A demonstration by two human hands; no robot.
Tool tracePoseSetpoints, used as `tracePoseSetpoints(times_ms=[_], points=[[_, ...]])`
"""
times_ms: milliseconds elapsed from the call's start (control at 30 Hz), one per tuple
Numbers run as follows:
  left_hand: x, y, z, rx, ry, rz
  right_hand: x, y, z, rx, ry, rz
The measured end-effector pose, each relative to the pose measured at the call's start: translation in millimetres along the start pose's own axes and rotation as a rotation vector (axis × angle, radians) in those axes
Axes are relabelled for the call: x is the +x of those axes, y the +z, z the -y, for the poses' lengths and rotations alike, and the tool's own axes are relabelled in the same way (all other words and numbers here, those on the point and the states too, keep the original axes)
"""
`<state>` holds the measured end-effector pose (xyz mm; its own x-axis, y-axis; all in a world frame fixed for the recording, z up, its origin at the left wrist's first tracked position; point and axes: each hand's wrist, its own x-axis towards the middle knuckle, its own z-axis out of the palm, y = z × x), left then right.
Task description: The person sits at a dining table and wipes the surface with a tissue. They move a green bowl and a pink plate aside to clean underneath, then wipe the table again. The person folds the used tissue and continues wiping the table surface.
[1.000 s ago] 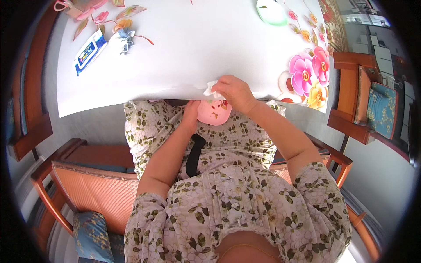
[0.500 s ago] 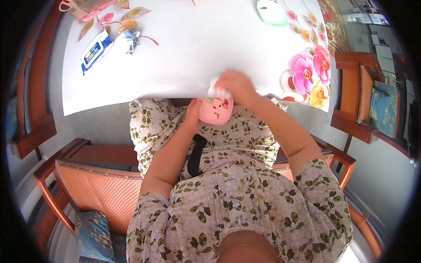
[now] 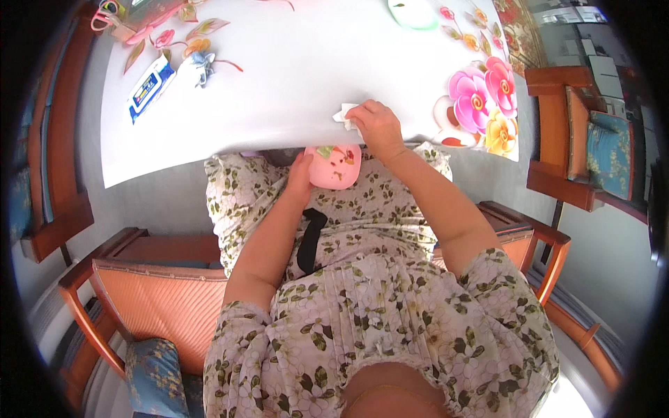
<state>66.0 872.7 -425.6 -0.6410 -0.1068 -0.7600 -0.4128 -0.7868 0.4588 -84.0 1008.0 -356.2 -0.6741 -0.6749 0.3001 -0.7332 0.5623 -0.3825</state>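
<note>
My left hand (image 3: 300, 175) grips the left side of a pink plate (image 3: 336, 177), held over my lap just below the table's front edge. Small red and brown scraps and a green piece lie on the plate. In my right hand (image 3: 378, 127) is a crumpled white tissue (image 3: 343, 115), pinched between the fingers. That hand rests at or just above the white tabletop (image 3: 279, 104), near its front edge, beyond the plate and to its right.
A blue and white wipes packet (image 3: 151, 88) and a crumpled grey-blue cloth or wrapper (image 3: 202, 68) lie on the left of the table. A pale green plate (image 3: 414, 14) is at the far right. Pink-handled scissors (image 3: 106, 17) show at the far left. Wooden chairs (image 3: 557, 132) flank the table.
My right hand, blurred before, now shows sharply with the tissue, slightly farther up the tabletop. In my left hand the plate sits a little higher and more to the left in view.
</note>
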Motion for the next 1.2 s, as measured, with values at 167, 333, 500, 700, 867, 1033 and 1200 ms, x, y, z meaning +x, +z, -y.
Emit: tracePoseSetpoints(times_ms=[167, 333, 500, 700, 867, 1033, 1200], points=[[2.2, -5.7, 4.2, 0.061, -0.038, -0.042, -15.1, 11.0, 12.7, 0.032, -0.086, -0.005], [7.6, -4.3, 6.4, 0.085, -0.029, -0.058, -18.4, 4.0, 18.5, -0.002, -0.185, 0.079], [18.2, -5.6, 13.1, 0.068, -0.041, -0.023, -70.2, 17.5, 26.0, 0.095, -0.192, 0.15], [24.5, -25.3, 26.3, 0.059, -0.009, -0.015, -31.7, -4.4, 36.8, 0.045, -0.035, 0.032], [31.4, -26.0, 35.2, 0.048, 0.018, -0.01, -41.3, -1.9, 20.6, 0.102, -0.034, 0.163], [29.8, -41.4, 27.9, 0.055, -0.047, 0.073, -37.0, -22.8, 24.2, 0.477, 0.373, 0.087], [-5.6, -43.6, 16.7, 0.06, -0.135, 0.141, -48.6, -43.8, -27.1, 1.028, 0.762, -0.062]])
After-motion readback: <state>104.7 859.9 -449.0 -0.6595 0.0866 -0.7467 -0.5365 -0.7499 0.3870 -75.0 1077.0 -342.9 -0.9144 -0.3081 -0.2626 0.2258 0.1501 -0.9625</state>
